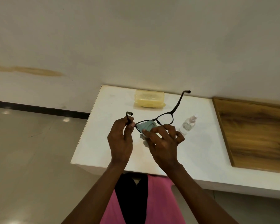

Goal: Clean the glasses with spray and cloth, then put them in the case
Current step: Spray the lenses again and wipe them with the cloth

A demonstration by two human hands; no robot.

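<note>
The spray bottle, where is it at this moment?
In the head view the spray bottle lies on the white table, just right of the right hand and the glasses, left of the wooden board.

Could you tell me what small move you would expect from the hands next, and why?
Probably shift the cloth across to the other lens. The right hand pinches it over one lens of the glasses, which the left hand holds by a temple; the other lens is bare. The spray bottle is set down, and the case is closed.
</note>
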